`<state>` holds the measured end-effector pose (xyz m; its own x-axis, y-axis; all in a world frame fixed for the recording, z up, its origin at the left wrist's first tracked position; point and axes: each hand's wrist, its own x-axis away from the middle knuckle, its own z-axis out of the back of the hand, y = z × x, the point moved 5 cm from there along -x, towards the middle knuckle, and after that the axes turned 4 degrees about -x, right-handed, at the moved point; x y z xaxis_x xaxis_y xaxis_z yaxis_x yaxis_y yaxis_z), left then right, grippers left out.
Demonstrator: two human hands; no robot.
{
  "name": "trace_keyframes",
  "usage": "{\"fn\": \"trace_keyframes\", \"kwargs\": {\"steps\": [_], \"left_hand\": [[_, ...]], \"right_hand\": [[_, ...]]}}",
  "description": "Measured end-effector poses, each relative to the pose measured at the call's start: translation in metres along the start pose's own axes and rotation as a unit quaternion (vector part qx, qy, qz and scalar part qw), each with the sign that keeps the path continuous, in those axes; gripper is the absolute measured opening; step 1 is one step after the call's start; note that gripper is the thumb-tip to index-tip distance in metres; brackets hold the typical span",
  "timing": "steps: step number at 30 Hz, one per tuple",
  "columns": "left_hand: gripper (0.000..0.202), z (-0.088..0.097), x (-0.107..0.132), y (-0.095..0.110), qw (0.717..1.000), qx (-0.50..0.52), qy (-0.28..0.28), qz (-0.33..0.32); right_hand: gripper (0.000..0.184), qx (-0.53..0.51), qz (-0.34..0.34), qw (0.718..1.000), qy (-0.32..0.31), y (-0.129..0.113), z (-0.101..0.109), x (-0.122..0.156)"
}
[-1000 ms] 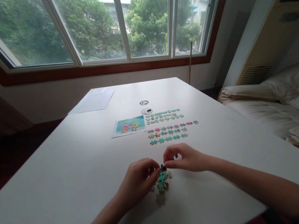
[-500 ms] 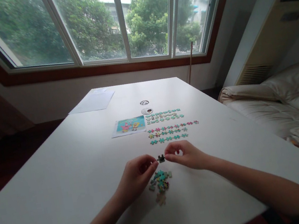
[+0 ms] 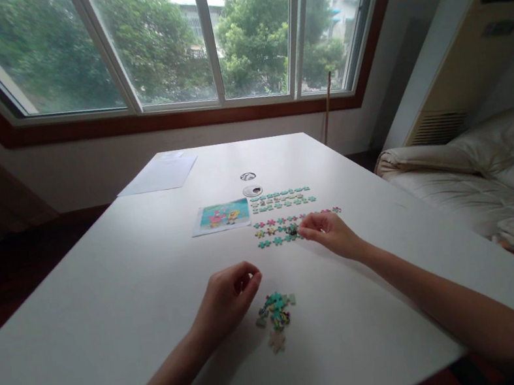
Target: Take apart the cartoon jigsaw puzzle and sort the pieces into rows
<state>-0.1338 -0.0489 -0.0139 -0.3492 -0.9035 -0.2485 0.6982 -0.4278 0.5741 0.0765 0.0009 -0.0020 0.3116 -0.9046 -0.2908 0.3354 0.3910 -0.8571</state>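
Observation:
Between the thumb and fingers of my right hand [image 3: 328, 233] is a dark jigsaw puzzle piece [image 3: 292, 231], held over the rows of puzzle pieces [image 3: 278, 241]. My left hand [image 3: 232, 290] is above the table with thumb and fingertips closed together and nothing seen in them. Just right of it and nearer to me lies a small heap of loose puzzle pieces [image 3: 278, 311], mostly teal with some dark and yellow. Left of the rows sits a picture card [image 3: 224, 215] with a pink and a yellow cartoon figure.
On the white table [image 3: 122, 302], two round items [image 3: 252, 191] lie beyond the card. White paper sheets [image 3: 159, 175] rest at the far left. A cushioned sofa [image 3: 477, 173] stands along the right, with a tall air conditioner [image 3: 455, 51] behind it and a window ahead.
My right hand has moved forward and right with the dark puzzle piece, away from my left hand. The left hand has let go of the piece and drawn slightly left.

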Motion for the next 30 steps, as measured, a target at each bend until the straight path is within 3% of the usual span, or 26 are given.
{"fn": "trace_keyframes", "kwargs": {"steps": [4,8,11,13,16,19,25,30], "left_hand": [[0.022,0.0,-0.001,0.001,1.0,-0.001,-0.001,0.003],[0.022,0.0,-0.001,0.0,1.0,0.007,0.002,0.011],[0.022,0.0,-0.001,-0.002,1.0,0.015,0.001,0.018],[0.022,0.0,-0.001,-0.003,1.0,0.018,0.003,0.02],[0.022,0.001,-0.001,-0.004,1.0,0.02,0.003,0.023],[0.023,0.001,-0.002,-0.004,0.999,0.02,0.003,0.027],[0.024,0.002,-0.002,-0.005,0.999,0.018,0.007,0.035],[0.024,0.002,-0.002,-0.006,0.999,0.017,0.007,0.036]], "right_hand": [[0.021,0.048,0.009,0.999,-0.007,-0.002,-0.001,0.001],[0.019,0.124,0.027,0.989,-0.069,0.007,0.004,-0.008],[0.019,0.195,-0.012,0.979,-0.057,0.029,0.026,-0.03],[0.02,0.25,-0.092,0.964,-0.013,0.053,0.049,-0.05],[0.023,0.282,-0.143,0.949,0.025,0.08,0.078,-0.078],[0.024,0.297,-0.178,0.938,0.032,0.102,0.093,-0.096],[0.022,0.314,-0.218,0.924,0.014,0.127,0.096,-0.109],[0.021,0.345,-0.199,0.917,0.024,0.128,0.094,-0.115]]}}
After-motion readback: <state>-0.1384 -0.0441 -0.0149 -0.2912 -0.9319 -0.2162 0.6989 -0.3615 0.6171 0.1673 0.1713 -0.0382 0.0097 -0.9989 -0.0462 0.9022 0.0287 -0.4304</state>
